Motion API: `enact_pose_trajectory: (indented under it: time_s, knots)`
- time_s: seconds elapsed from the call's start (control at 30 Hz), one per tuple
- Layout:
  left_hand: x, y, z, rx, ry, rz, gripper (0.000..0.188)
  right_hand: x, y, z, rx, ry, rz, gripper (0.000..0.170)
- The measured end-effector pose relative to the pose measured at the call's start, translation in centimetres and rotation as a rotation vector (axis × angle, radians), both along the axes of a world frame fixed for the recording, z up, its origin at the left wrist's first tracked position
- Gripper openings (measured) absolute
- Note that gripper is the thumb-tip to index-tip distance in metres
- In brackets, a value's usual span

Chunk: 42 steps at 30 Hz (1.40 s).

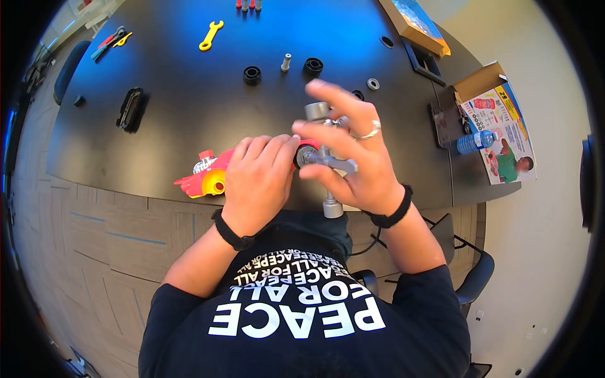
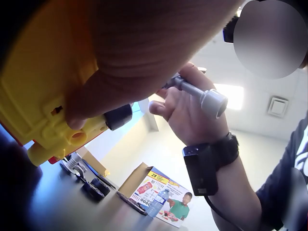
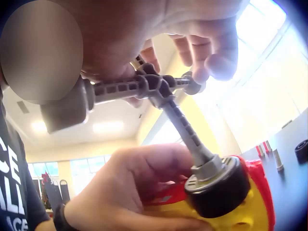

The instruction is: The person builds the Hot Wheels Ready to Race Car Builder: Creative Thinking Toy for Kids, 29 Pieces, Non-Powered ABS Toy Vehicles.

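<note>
A red and yellow toy car is gripped in my left hand, whose fingers lie over its top. In the left wrist view its yellow underside faces the camera, with the thumb pressed on it. A grey four-way lug wrench has one socket seated on the hub of the car's black wheel. Around the wrench's arms, my right hand has its fingers spread and loosely bent, touching it. Part of the wrench is hidden behind those fingers in the head view.
Beyond the hands lie two black wheels, a grey peg and a yellow wrench. Hand tools and a black part are at left. At right stand a water bottle and a printed box.
</note>
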<state>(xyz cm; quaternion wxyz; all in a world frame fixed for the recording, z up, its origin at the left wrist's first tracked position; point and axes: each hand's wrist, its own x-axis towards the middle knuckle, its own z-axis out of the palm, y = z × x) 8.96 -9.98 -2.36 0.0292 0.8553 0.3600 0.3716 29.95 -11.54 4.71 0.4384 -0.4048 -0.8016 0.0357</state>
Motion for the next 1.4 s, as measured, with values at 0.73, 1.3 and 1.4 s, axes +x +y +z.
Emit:
enact_pose_trajectory:
  time_s: [0.73, 1.3, 1.4]
  knots:
    - [0.4, 0.3, -0.5, 0.033, -0.050, -0.018, 0.041, 1.8, -2.8, -1.0, -0.081, 0.273, 0.153, 0.014]
    - [0.8, 2.3, 0.1, -0.063, 0.143, 0.043, 0.059, 17.5, -2.6, -10.0, -0.592, -0.410, -0.839, 0.038]
    - [0.9, 2.3, 0.4, -0.090, 0.147, 0.033, 0.062, 17.2, -1.9, -9.8, -0.554, -0.487, -0.907, 0.050]
